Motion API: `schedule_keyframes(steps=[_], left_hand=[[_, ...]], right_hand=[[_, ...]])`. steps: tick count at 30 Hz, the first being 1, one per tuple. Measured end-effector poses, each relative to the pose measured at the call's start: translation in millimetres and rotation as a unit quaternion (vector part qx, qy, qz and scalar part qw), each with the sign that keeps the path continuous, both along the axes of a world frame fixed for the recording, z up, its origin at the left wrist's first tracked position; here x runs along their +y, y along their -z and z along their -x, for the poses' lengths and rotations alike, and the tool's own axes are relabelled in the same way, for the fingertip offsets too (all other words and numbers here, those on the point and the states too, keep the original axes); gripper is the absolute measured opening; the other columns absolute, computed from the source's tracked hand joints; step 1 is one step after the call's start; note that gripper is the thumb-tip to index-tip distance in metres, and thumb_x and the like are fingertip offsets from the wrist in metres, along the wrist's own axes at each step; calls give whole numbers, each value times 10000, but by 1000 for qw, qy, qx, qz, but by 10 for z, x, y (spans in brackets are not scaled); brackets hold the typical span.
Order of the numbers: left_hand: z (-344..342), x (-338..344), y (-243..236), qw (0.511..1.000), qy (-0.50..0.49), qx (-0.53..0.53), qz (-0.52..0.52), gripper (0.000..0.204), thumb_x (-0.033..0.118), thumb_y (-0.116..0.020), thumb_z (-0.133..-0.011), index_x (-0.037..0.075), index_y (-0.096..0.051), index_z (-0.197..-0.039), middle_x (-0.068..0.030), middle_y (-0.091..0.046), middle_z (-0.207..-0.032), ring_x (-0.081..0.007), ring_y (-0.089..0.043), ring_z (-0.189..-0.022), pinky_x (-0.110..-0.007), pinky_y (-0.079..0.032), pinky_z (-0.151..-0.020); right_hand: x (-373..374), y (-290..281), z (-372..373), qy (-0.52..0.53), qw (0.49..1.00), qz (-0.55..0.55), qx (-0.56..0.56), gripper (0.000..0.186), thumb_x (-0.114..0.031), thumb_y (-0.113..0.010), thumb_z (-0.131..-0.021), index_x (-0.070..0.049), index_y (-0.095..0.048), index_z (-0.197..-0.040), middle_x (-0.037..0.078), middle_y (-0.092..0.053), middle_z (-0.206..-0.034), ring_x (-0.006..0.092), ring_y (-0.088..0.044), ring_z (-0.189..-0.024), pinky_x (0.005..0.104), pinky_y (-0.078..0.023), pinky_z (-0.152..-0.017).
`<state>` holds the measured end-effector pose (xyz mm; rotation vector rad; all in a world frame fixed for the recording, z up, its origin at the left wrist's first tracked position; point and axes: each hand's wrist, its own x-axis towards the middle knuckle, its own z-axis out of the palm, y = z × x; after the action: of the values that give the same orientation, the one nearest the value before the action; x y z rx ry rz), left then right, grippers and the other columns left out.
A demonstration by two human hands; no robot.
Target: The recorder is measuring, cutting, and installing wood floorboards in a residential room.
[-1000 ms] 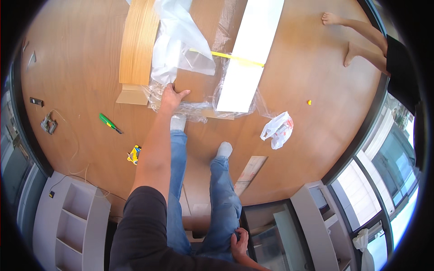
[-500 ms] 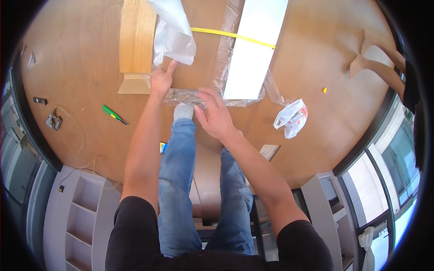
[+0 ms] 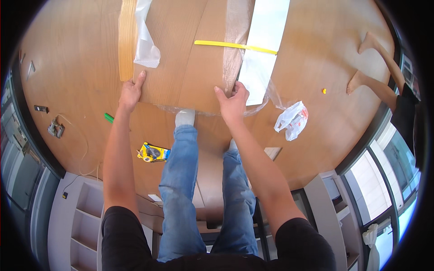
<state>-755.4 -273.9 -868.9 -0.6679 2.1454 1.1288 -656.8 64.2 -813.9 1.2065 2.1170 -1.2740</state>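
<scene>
With our left hand (image 3: 130,94) and right hand (image 3: 234,100), we grasp the near corners of a flat brown wood-grain panel (image 3: 181,72), thumbs on top. It sits between a pale yellow wooden board (image 3: 127,40) and a long white rectangular board (image 3: 266,27); a narrow yellow strip (image 3: 217,44) spans panel and white board.

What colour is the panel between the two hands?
The panel is brown; the head view shows it best.

Right hand (image 3: 234,104), up from the leg (image 3: 236,198), now grips the board (image 3: 183,67) near its right corner; left hand (image 3: 130,94) shifts to left corner. White sheet (image 3: 146,52) lies farther left, baring more board.
</scene>
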Motion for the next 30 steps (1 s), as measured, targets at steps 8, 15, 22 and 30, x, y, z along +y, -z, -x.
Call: schedule_keyframes(steps=[8, 15, 22, 30], left_hand=[[-54, 130, -497, 994, 34, -102, 30, 732, 613, -605, -974, -91, -692, -1155, -183, -744, -1004, -216, -691, -940, -368, -535, -842], [-231, 226, -734, 999, 26, -2, 35, 719, 595, -606, -979, -113, -704, -1060, -214, -740, -931, -255, -699, -881, -387, -542, -806], [-221, -126, -449, 983, 93, -51, 147, 804, 657, -554, -974, -127, -701, -1075, -279, -722, -961, -306, -710, -954, -419, -531, -868], [18, -368, -642, 988, -10, -92, 127, 863, 696, -534, -963, -95, -625, -1295, -198, -715, -1161, -265, -662, -1098, -379, -498, -988]], right_hand=[[217, -118, -487, 65, 983, 151, -82, 803, -374, -854, -821, 67, -468, -1370, 250, -511, -1307, 350, -585, -1146, 421, -503, -970], [-275, -301, -1190, 196, 959, 160, -130, 722, -395, -819, -884, 52, -496, -1350, 192, -634, -1291, 283, -645, -1135, 369, -502, -988], [-103, 206, -830, 395, 785, 473, 63, 424, -263, -708, -990, -25, -565, -1310, 90, -655, -1277, 216, -640, -1158, 390, -526, -987], [-531, -90, -532, 337, 793, 506, -53, 516, -230, -768, -944, 10, -564, -1353, 95, -649, -1303, 214, -610, -1199, 405, -505, -1016]])
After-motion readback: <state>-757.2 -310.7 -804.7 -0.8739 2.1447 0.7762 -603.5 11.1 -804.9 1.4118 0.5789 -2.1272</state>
